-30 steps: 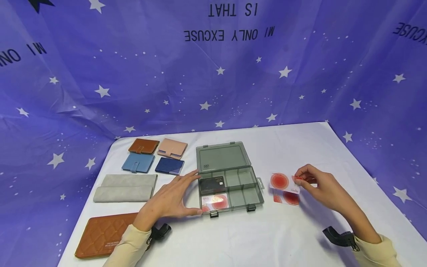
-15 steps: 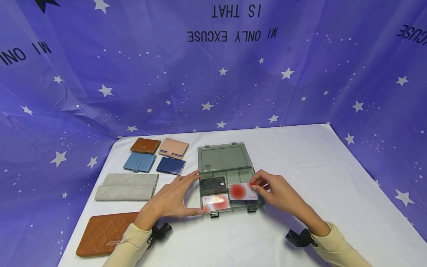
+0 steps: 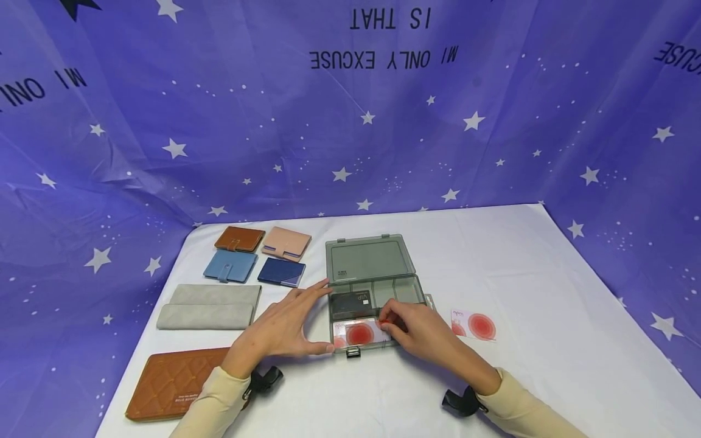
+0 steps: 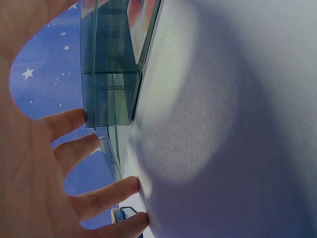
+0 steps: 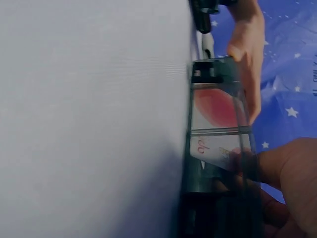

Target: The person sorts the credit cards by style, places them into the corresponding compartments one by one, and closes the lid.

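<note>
A translucent grey-green divided box (image 3: 394, 347) lies with its lid (image 3: 369, 258) swung back. A black VIP card (image 3: 350, 304) is in its left rear part. My right hand (image 3: 421, 328) pinches the right end of a white card with red circles (image 3: 359, 334) between thumb and fingers. That card is over the front left compartment, largely covering what lies under it. My left hand (image 3: 285, 325) is spread beside the box's left side, its fingers fairly straight and touching the box wall (image 4: 111, 99). Another white-and-red card (image 3: 473, 325) lies on the cloth to the right.
Left of the box lie a brown wallet (image 3: 240, 239), a pink one (image 3: 286, 243), a light blue one (image 3: 230, 266) and a navy card holder (image 3: 282, 272). Nearer are a grey folded wallet (image 3: 208, 307) and a brown quilted wallet (image 3: 175, 383). A starry purple curtain (image 3: 350, 152) surrounds the table.
My right hand has carried the white-and-red card leftward from the cloth, across the box, to its front left compartment. The other card on the right is uncovered. My left hand has stayed put.
</note>
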The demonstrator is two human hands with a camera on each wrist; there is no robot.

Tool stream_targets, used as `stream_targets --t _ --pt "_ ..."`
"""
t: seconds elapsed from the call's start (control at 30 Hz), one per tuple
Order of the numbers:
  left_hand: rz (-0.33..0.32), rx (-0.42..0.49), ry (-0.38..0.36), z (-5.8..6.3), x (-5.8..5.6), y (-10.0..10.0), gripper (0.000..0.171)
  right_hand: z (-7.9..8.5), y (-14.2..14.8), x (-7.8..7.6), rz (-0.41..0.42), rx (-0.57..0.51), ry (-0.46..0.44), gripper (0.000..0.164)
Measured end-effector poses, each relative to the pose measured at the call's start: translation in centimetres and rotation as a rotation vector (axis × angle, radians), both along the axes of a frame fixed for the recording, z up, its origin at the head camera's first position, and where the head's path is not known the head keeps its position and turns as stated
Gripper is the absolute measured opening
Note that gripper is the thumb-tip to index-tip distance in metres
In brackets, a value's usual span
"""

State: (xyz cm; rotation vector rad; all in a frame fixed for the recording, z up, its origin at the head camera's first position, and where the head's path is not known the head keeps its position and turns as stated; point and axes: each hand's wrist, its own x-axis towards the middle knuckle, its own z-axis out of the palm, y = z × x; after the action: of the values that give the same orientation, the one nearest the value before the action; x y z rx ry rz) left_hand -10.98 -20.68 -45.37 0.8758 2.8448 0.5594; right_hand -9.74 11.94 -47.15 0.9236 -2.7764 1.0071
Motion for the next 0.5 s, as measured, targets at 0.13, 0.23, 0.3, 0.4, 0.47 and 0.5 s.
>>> stream_targets --t 0.13,0.23,0.3,0.4,0.47,0.5 --pt "0.003 0.000 -0.011 -0.04 -0.05 0.00 0.114 -0.32 -0.18 0.25 -0.022 0.032 0.046 0.015" --pt "0.008 -0.003 -0.018 -0.01 -0.05 0.00 0.114 -0.36 -0.16 0.32 -0.024 0.050 0.060 0.016" --pt "0.011 -0.004 -0.021 0.00 -0.07 -0.01 0.114 -0.36 -0.14 0.41 -0.022 0.072 0.077 0.019" --pt "0.014 -0.006 -0.023 -0.01 -0.06 -0.05 0.114 -0.37 -0.24 0.61 -0.012 0.112 0.098 0.023" --pt "0.015 -0.005 -0.022 -0.08 -0.08 -0.09 0.113 -0.34 -0.36 0.83 -0.008 0.143 0.109 0.025" --pt "0.015 -0.004 -0.023 -0.10 -0.07 -0.11 0.113 -0.30 -0.44 0.92 0.002 0.160 0.116 0.026"
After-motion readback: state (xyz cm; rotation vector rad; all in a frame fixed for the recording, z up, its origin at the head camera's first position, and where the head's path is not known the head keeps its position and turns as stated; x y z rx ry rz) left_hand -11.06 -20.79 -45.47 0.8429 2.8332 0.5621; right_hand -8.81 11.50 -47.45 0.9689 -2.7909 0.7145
